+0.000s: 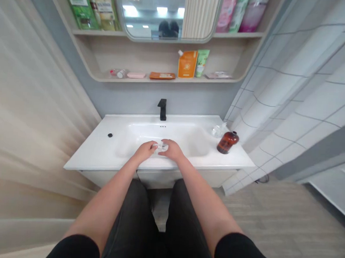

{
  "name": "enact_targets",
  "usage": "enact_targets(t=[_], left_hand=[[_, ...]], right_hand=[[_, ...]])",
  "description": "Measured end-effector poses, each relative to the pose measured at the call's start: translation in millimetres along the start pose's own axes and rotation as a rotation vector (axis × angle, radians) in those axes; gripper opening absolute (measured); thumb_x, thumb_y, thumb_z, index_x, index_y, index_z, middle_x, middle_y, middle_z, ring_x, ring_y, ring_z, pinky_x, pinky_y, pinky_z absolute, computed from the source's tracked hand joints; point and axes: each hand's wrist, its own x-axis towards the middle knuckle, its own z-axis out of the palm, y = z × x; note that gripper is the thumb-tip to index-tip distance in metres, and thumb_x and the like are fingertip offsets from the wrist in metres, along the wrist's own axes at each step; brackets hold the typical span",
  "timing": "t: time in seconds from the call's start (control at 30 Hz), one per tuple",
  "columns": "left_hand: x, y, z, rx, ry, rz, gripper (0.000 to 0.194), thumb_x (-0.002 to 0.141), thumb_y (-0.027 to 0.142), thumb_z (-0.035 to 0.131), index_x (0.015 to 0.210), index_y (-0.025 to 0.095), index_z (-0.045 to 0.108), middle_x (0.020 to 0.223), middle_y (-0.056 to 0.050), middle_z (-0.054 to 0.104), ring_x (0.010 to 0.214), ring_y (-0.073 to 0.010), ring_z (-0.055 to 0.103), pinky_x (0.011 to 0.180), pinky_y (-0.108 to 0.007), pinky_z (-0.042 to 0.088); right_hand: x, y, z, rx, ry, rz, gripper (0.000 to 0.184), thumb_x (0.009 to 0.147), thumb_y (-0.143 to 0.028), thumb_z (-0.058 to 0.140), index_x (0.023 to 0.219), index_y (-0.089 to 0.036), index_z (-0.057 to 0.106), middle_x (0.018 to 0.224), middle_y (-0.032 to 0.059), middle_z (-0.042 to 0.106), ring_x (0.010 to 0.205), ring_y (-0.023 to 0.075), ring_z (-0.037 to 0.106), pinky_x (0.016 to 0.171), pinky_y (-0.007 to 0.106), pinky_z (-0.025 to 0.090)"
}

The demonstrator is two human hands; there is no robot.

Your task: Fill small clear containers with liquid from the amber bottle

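Over the front part of the white sink [137,131], my two hands are close together. Between them is a small clear and whitish object [160,146], too small and pale for its kind to be made out. My left hand [145,150] pinches its left side with thumb and fingers. Curled around the right side of the same object is my right hand [173,149]. The black faucet [162,109] stands behind them at the back of the basin.
An amber bottle [227,142] without a cap stands on the counter's right end, with a clear item [217,131] having a white top beside it. A small black round piece [110,135] lies at left. Above, a shelf [128,80] holds an orange pouch [187,64] and a green tube [202,63].
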Motion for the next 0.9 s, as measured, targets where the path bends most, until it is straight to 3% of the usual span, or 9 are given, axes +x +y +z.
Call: enact_targets(t=[0.17,0.27,0.43,0.6,0.7,0.83,0.9], left_hand=[[-6,8,-1.8,0.099,-0.094,-0.031,0.039,0.109,0.045,0.05,0.129,0.022,0.075,0.084,-0.006,0.077,0.082,-0.0259,0.074,0.084,-0.036,0.055],[-6,6,-1.0,0.08,-0.06,-0.033,0.039,0.103,0.036,0.058,0.14,0.025,0.066,0.093,-0.004,0.078,0.085,-0.0246,0.074,0.084,-0.035,0.055],[-3,0,1.7,-0.021,0.011,0.039,0.031,0.092,0.029,0.069,0.122,0.025,0.069,0.109,-0.005,0.079,0.091,-0.0234,0.073,0.087,-0.036,0.057],[-3,2,2.2,-0.105,0.015,-0.014,0.03,0.099,0.045,0.065,0.117,0.023,0.073,0.085,-0.003,0.076,0.074,-0.0219,0.072,0.076,-0.035,0.057],[-3,-1,3.7,-0.134,0.023,-0.049,0.032,0.097,0.042,0.068,0.121,0.023,0.072,0.076,0.0,0.072,0.068,-0.021,0.07,0.071,-0.033,0.057],[-1,-9,6.4,-0.222,0.034,-0.019,0.035,0.089,0.027,0.068,0.123,0.022,0.075,0.089,-0.003,0.076,0.071,-0.0192,0.07,0.072,-0.033,0.058],[0,-12,6.5,-0.241,0.042,0.011,0.037,0.088,0.028,0.068,0.124,0.022,0.076,0.103,-0.006,0.077,0.074,-0.018,0.069,0.073,-0.033,0.059]], right_hand=[[-2,-5,-2,-0.038,-0.022,-0.028,0.08,0.066,-0.033,0.105,0.14,-0.021,0.075,0.132,0.0129,0.079,0.123,0.0343,0.074,0.115,0.048,0.054],[-2,-7,-2,-0.054,-0.01,-0.039,0.079,0.068,-0.032,0.103,0.14,-0.02,0.074,0.131,0.0142,0.079,0.122,0.0349,0.075,0.115,0.048,0.055],[-2,-7,-3,-0.016,-0.009,-0.035,0.077,0.069,-0.034,0.103,0.14,-0.021,0.074,0.134,0.014,0.079,0.123,0.0342,0.075,0.114,0.047,0.055],[-2,-8,-5,0.014,-0.017,-0.017,0.078,0.071,-0.037,0.103,0.141,-0.022,0.074,0.134,0.0129,0.079,0.123,0.0332,0.075,0.114,0.046,0.056],[-1,-10,-5,0.01,-0.033,-0.008,0.08,0.07,-0.038,0.103,0.143,-0.022,0.073,0.129,0.0127,0.08,0.119,0.0322,0.075,0.111,0.045,0.056],[-1,-9,-5,0.02,-0.03,0.015,0.08,0.069,-0.037,0.105,0.142,-0.022,0.074,0.128,0.0123,0.08,0.116,0.0315,0.076,0.109,0.044,0.057],[-1,-8,-5,0.041,-0.026,0.015,0.081,0.069,-0.038,0.104,0.142,-0.022,0.074,0.127,0.0118,0.08,0.116,0.0309,0.076,0.109,0.043,0.057]])
